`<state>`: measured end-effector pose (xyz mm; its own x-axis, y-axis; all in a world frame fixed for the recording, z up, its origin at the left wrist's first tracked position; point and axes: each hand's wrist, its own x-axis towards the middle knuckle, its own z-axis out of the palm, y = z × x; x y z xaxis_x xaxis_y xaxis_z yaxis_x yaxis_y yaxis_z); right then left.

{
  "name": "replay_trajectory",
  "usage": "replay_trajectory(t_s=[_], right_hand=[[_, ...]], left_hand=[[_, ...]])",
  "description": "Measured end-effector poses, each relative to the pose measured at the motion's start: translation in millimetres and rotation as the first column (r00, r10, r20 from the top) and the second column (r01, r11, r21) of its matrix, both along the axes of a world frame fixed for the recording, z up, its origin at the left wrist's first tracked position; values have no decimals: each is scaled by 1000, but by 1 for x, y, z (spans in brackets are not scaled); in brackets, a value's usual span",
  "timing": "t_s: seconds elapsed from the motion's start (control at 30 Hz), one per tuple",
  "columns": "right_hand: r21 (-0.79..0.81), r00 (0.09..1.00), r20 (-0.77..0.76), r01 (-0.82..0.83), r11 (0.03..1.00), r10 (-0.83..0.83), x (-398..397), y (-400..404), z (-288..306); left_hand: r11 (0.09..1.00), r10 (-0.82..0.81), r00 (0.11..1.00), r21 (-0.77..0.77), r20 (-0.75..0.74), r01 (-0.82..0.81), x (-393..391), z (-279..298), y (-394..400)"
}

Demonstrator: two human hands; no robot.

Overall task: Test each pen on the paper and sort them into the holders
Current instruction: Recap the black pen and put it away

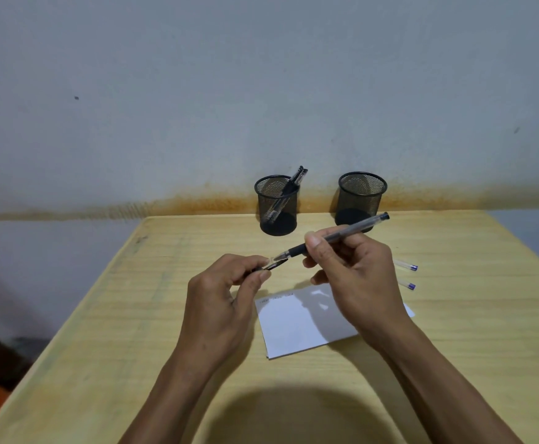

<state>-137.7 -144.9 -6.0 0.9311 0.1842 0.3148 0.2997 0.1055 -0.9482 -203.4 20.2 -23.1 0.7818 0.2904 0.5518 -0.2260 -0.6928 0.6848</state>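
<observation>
Left hand (226, 290): hovers over the table left of centre, fingers curled, thumb and fingertips pinching a small clear-and-black pen cap (269, 265) that points right toward the pen tip.
Left holder (277, 205): black mesh cup at the far edge of the table, against the wall, with pens (289, 190) leaning inside, their tops poking out over its right rim.
Paper (293, 325): white sheet lying flat on the table, near side of centre, under and between the two hands; faint scribbles run along its far left edge.
Pen (335, 235): clear barrel with black grip, held above the table, slanting from its tip at lower left, just beside the cap, up to its black end at far right, in front of the right holder.
Right hand (354, 274): grasps the pen's barrel between thumb and curled fingers, above the paper's right part.
Right holder (361, 200): black mesh cup at the far edge, well apart from the left one; no pen shows above its rim.
Spare pens (409, 276): two clear pens with purple ends lying on the table right of the right hand, mostly hidden behind it.
Table (108, 331): pale wood, set against a grey wall.
</observation>
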Motion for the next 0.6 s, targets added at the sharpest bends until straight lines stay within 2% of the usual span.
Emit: replay_trajectory(t_s=[0.23, 0.6], right_hand=[[-64, 1000, 22, 6, 998, -4, 1, -4, 0], [13, 989, -51, 140, 990, -139, -5, -34, 8]], left_hand=[[998, -52, 999, 24, 6, 52, 3, 9, -8], [981, -191, 981, 24, 17, 191, 27, 18, -40]])
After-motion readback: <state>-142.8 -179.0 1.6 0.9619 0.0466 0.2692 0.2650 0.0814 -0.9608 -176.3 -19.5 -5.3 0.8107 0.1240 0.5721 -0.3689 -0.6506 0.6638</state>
